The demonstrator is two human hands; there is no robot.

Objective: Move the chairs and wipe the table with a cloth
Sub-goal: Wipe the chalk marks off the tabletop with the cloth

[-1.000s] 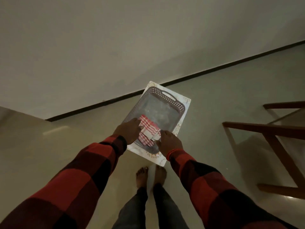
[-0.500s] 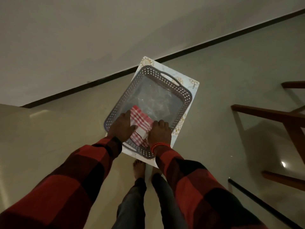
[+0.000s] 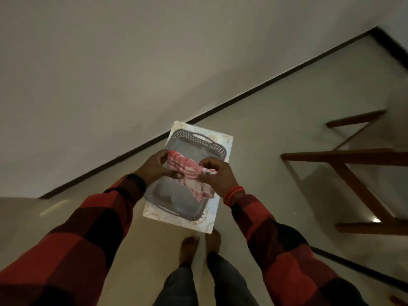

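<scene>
You hold the red-and-white checked cloth (image 3: 187,171) between both hands, above the grey perforated plastic tray (image 3: 198,140) that lies on a pale rectangular mat with gold ornaments (image 3: 227,142) on the floor. Your left hand (image 3: 152,167) grips the upper end of the cloth with curled fingers, and your right hand (image 3: 217,175) pinches the other end between thumb and fingers; both hands are closed on the fabric. Part of the cloth hangs down loosely under your right hand and is still folded.

The step in hand seems to be to take the cloth up and open it for wiping. To do it well, pull your hands gently apart so that the folds come out, and keep the hanging part from dragging on the tray. Then fold it into a flat pad that fits your palm, because a crumpled cloth wipes badly.

The brown wooden chair frame (image 3: 344,160) stands at your right, near but apart from the tray. The counter to be wiped is not visible here, so you must turn to find it. Mind your bare feet (image 3: 189,246), which are just beside the mat.
</scene>
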